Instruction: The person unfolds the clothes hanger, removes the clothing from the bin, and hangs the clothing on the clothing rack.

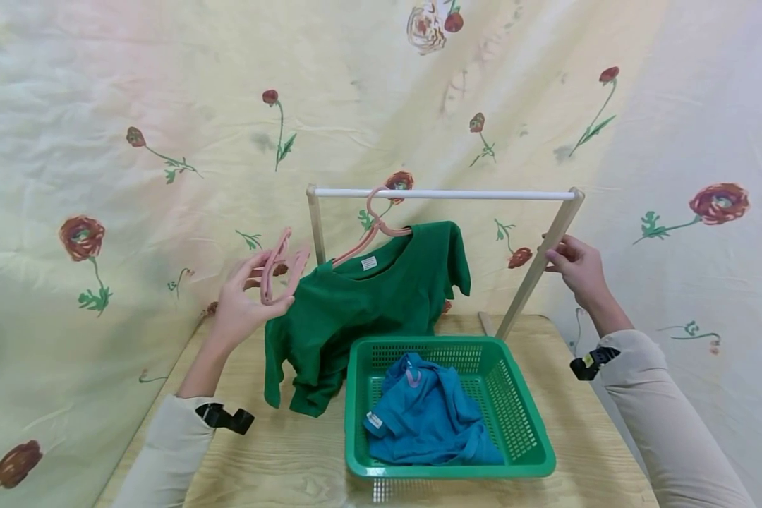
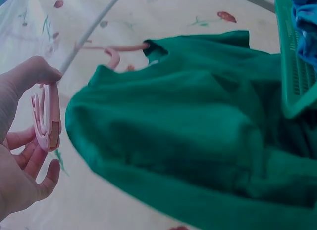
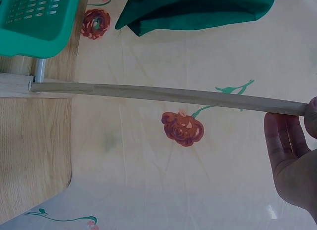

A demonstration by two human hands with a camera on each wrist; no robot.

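My left hand (image 1: 238,310) holds a folded pink plastic hanger (image 1: 269,276), pinched between thumb and fingers, left of the rack. On the right, my right hand (image 1: 581,271) grips the slanted wooden post (image 1: 535,279) of the clothes rack between thumb and fingers. A green T-shirt (image 1: 381,289) hangs askew on another pink hanger (image 1: 359,247), whose hook goes over the white rail (image 1: 482,195). The shirt's left side droops lower, toward the tabletop. In the left wrist view the folded hanger (image 2: 53,109) is beside the shirt's shoulder.
A green plastic basket (image 1: 451,471) stands on the wooden table (image 1: 279,458) in front of the rack, overlapping the shirt's lower part in the head view. Inside lies a crumpled blue garment (image 1: 425,416) with a white label. Flower-patterned cloth (image 1: 216,63) hangs behind.
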